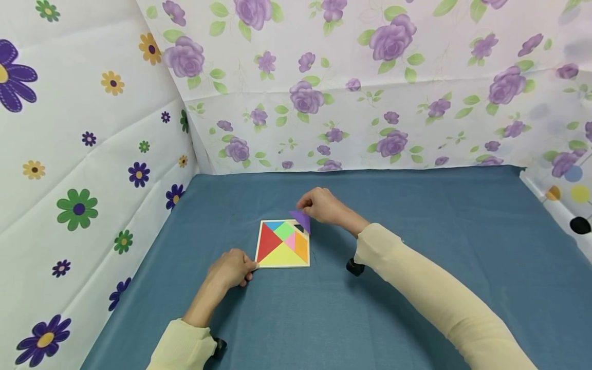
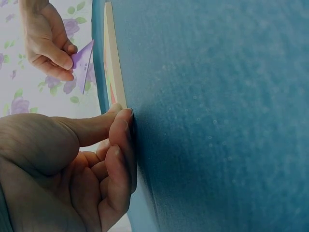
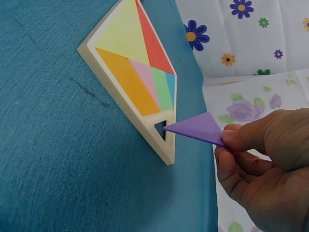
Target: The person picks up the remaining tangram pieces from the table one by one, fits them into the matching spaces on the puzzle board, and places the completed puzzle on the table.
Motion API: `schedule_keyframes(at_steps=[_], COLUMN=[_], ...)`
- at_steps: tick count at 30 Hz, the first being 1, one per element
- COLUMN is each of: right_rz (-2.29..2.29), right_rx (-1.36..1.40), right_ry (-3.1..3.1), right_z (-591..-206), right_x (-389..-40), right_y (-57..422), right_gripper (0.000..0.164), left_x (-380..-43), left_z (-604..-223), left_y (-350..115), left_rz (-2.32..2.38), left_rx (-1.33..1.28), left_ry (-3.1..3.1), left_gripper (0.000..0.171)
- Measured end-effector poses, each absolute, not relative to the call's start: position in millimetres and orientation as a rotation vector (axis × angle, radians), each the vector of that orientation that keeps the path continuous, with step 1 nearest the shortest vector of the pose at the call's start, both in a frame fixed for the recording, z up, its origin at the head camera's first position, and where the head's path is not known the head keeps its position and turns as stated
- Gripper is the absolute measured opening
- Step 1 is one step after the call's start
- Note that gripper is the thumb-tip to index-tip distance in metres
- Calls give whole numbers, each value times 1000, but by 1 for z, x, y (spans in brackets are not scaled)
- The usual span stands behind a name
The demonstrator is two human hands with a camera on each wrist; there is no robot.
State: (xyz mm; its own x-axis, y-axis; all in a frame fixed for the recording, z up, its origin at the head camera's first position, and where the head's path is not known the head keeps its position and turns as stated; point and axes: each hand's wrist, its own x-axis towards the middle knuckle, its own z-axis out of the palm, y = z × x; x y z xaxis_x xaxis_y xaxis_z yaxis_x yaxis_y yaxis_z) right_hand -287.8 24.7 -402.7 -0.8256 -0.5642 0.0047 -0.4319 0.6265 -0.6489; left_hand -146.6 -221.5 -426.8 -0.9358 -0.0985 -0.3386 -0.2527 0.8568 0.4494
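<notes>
A square tangram board (image 1: pixel 283 266) with a pale frame lies on the blue cloth, filled with red, yellow, orange, pink, green and blue pieces. Its far right corner shows a bare recess with a dark triangular hole (image 3: pixel 161 130). With thumb and fingers, my right hand (image 1: pixel 322 205) pinches a purple triangle (image 3: pixel 200 128) at one corner, tilted above that recess. Whether the triangle touches the board, I cannot tell. My left hand (image 1: pixel 231 268) pinches the near left corner of the frame (image 2: pixel 116 63) between thumb and index finger, its other fingers curled.
Blue cloth (image 1: pixel 416 216) covers the table around the board. Behind it hangs a white sheet with purple roses (image 1: pixel 305 97), and at the left one with coloured daisies (image 1: pixel 77 209). A dark wrist strap piece (image 1: pixel 355 267) shows under the right sleeve.
</notes>
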Motion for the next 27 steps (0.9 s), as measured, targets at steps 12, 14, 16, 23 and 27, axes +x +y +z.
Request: schedule_keyframes(at_steps=[12, 14, 16, 23, 27], right_rz=[-938, -931, -930, -902, -894], right_rx=[-803, -792, -789, -796, -792], right_ry=[2627, 2618, 2610, 2598, 2594], right_z=[-407, -407, -408, -409, -411], right_x=[-292, -292, -292, -293, -294], right_y=[20, 19, 18, 15, 13], right_gripper=[21, 21, 21, 21, 21], left_x=[-148, -148, -148, -147, -147], left_z=[-426, -426, -427, -428, -428], left_y=[-221, -221, -221, -221, -221], left_rz=[705, 703, 699, 705, 717], left_rx=[-279, -285, -289, -289, -284], left_ry=[2724, 2723, 2722, 2725, 2724], left_gripper=[31, 31, 31, 30, 29])
